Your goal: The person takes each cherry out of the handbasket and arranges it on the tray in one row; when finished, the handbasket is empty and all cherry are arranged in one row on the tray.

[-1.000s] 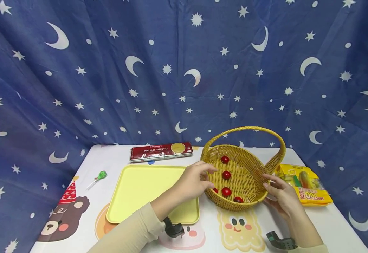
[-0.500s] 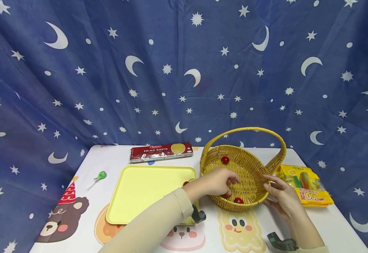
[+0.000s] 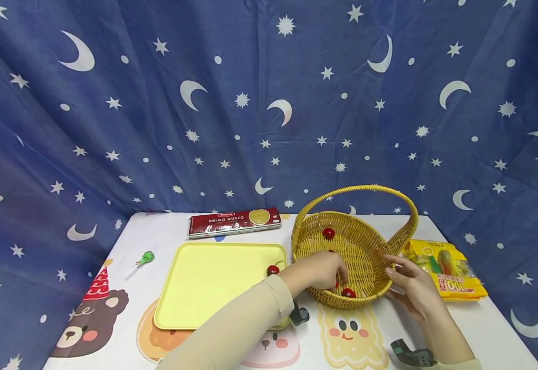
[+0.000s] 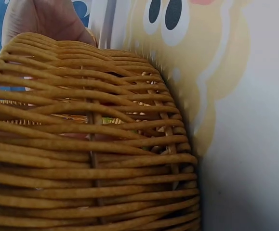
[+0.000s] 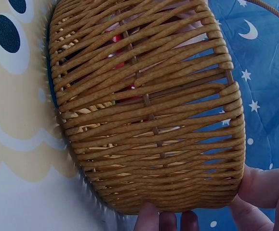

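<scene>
A round wicker basket [image 3: 363, 257] with a tall handle holds several red cherries, among them one cherry at the back [image 3: 328, 233] and one by the front wall [image 3: 348, 293]. My left hand [image 3: 321, 270] reaches down inside the basket, its fingers curled around a cherry [image 3: 336, 283] that shows as a bit of red between them. The hand covers part of the basket's left side. My right hand [image 3: 414, 285] grips the basket's right rim, thumb and fingers on the wicker [image 5: 153, 115]. On the yellow tray [image 3: 222, 282], near its right edge, lies another cherry [image 3: 273, 270] with a stem.
Behind the tray lies a dark red spaghetti pack [image 3: 234, 223]. A green lollipop [image 3: 146, 257] is at the left, and a yellow packet [image 3: 449, 272] sits right of the basket, behind the right hand. A blue star-patterned curtain [image 3: 269, 103] hangs along the table's back edge.
My left hand has moved right from the basket's left rim down into it, and its fingers have closed in on a cherry. The tray's cherry has come into view. The right hand stays put.
</scene>
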Demonstrator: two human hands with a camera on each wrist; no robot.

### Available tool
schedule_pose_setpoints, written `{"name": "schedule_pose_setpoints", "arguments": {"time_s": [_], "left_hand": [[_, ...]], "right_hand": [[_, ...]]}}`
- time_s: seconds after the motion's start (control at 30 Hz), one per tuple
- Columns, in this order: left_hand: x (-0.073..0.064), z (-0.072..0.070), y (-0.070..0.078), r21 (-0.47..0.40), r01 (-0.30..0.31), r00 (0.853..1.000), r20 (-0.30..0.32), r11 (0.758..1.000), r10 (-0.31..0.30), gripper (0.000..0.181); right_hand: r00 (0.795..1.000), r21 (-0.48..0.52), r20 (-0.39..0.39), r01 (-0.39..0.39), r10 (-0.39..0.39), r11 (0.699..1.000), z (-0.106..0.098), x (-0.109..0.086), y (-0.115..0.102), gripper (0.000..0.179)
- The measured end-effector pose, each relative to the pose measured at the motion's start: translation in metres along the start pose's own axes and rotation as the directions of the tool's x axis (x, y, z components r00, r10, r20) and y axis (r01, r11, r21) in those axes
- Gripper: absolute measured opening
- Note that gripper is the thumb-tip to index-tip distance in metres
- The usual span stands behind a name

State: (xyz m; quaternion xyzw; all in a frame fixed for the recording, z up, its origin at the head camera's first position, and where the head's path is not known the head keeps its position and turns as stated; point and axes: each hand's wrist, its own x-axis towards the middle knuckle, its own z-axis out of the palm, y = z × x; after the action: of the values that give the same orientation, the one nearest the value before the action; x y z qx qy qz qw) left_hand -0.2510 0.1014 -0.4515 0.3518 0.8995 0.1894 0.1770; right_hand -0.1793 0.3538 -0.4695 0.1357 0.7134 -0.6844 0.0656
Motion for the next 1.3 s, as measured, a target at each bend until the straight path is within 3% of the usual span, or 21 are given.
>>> {"name": "schedule_pose_setpoints", "arguments": {"time_s": [0.1,0.2,0.4,0.57,0.73,0.83,0.97,1.07,1.3], "left_hand": [[0.000,0.002,-0.002,0.003,0.004,0.999,-0.039,1.000,-0.003,0.031],[0.000,0.003,-0.004,-0.003,-0.020,0.992,-0.124,1.000,0.019,0.028],[-0.003,-0.002,-0.011,-0.120,-0.140,0.949,-0.299,0.983,0.099,0.021],[-0.012,-0.010,-0.014,-0.247,-0.208,0.921,-0.374,0.946,0.105,0.021],[-0.035,-0.022,-0.012,-0.294,-0.245,0.907,-0.407,0.924,0.111,0.020],[-0.054,-0.029,-0.012,-0.328,-0.265,0.891,-0.444,0.907,0.100,0.017],[-0.079,-0.037,-0.019,-0.394,-0.280,0.871,-0.488,0.875,0.059,0.016],[-0.095,-0.040,-0.029,-0.446,-0.275,0.864,-0.504,0.851,0.015,0.022],[-0.133,-0.038,-0.061,-0.480,-0.186,0.883,-0.464,0.857,-0.068,0.039]], "right_hand": [[1.000,0.006,-0.004,0.005,-0.005,1.000,0.001,0.000,0.000,0.033],[1.000,-0.006,-0.004,0.008,-0.008,1.000,0.000,-0.001,0.000,0.033],[1.000,-0.024,-0.015,0.000,-0.001,1.000,0.002,-0.001,-0.001,0.035],[1.000,-0.028,-0.018,-0.001,0.001,1.000,0.003,-0.001,0.000,0.036],[1.000,-0.033,-0.027,-0.003,0.002,0.999,0.003,-0.001,0.000,0.035],[1.000,-0.037,-0.028,-0.003,0.001,0.999,0.003,-0.001,-0.001,0.036],[1.000,-0.029,-0.025,0.002,-0.003,1.000,0.002,0.000,-0.002,0.035],[1.000,-0.014,-0.016,0.009,-0.010,1.000,0.000,0.001,-0.001,0.035],[1.000,0.006,-0.004,0.018,-0.018,1.000,0.000,0.000,0.002,0.033]]}}
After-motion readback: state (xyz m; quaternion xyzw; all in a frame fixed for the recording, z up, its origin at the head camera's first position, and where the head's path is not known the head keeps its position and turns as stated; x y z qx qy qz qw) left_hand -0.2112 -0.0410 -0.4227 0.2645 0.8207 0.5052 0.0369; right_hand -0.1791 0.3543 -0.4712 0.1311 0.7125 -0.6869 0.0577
